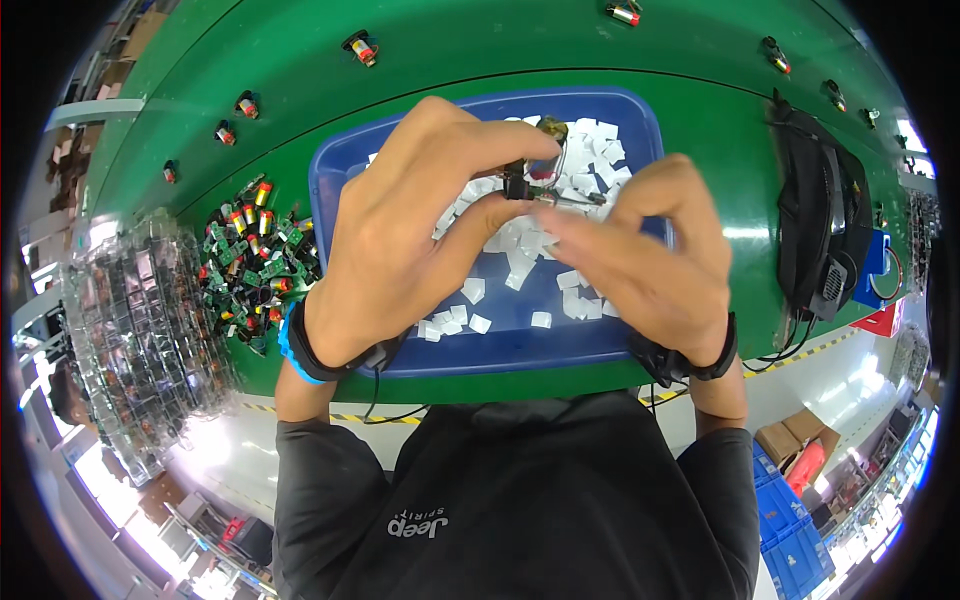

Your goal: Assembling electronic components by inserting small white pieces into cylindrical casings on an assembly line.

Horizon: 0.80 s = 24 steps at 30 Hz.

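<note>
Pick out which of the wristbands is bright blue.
The blue band behind the left hand, on the elbow side of its black strap. It alone is blue: the right hand has a dark wristband.

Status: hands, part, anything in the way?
Left hand pinching small wired assembly, partly covering it. Right hand close alongside, blurred, grip unclear. White squares in blue tray beneath.

Single downward fisheye view from the head, close above left hand [385, 235] and right hand [660, 270].
</note>
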Motion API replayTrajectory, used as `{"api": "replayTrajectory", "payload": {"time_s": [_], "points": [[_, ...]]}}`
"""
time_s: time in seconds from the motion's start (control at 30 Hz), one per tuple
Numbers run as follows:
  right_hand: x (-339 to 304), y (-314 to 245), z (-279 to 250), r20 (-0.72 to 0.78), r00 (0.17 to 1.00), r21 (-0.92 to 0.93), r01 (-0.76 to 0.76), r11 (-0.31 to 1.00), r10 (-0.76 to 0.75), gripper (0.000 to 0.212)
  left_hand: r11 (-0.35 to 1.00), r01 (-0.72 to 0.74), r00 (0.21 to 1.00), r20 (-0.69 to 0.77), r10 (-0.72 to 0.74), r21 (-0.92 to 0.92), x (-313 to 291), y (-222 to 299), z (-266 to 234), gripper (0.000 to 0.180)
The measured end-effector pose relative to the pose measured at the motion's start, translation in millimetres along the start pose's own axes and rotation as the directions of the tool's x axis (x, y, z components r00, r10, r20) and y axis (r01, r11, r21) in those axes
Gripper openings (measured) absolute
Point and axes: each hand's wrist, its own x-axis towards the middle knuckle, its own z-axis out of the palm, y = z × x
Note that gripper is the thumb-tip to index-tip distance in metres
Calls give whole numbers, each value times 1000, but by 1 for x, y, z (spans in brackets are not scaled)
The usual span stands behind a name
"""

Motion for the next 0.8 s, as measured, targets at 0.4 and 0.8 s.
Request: {"api": "replayTrajectory", "payload": {"time_s": [0.4, 0.8], "points": [[-1, -7, 4, -48, 904, 298, -394, 870, 425, 25, 967, -244, 969, -58, 240, -70, -5, -18, 3, 29], [-5, -2, 5, -5, 965, -54, -263, 963, 263, 18, 650, 528, 849, 370, -378, -547, -4, -17, -8, 26]]}}
